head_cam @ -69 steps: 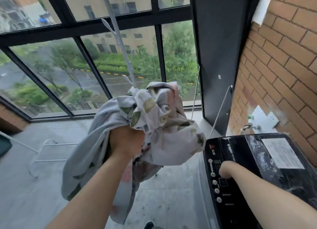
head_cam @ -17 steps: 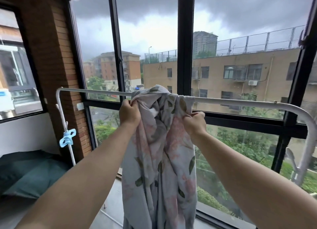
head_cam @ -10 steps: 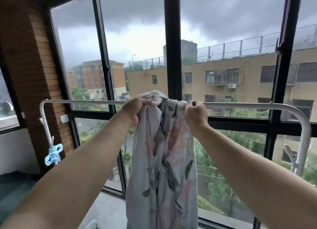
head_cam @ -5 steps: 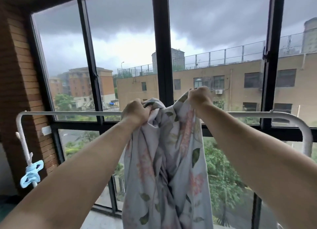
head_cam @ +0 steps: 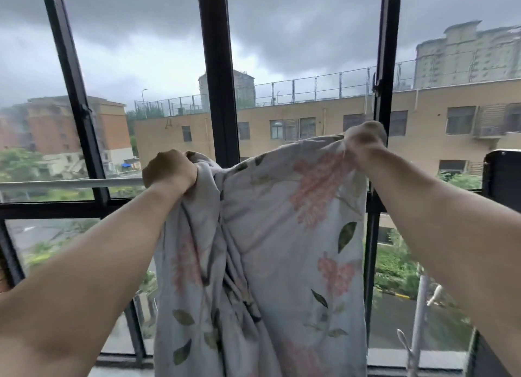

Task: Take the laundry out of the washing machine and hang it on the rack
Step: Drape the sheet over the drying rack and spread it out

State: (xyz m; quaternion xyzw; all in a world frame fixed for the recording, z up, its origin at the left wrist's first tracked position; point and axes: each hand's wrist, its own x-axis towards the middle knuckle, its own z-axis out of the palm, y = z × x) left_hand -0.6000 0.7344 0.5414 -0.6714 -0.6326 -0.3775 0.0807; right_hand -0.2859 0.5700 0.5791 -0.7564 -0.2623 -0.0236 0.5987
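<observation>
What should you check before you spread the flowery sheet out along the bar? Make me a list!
1. Left hand grips the flowery sheet: ok.
2. Right hand grips the sheet's top edge: ok.
3. Sheet lies over the rack bar: cannot tell, the cloth hides the bar there.
4. Sheet is spread flat: not ok, its left part is bunched in folds.
5. Bare bar shows to the left of the left hand: ok.
6. Bottom hem is off the floor: cannot tell, it is out of view.
</observation>
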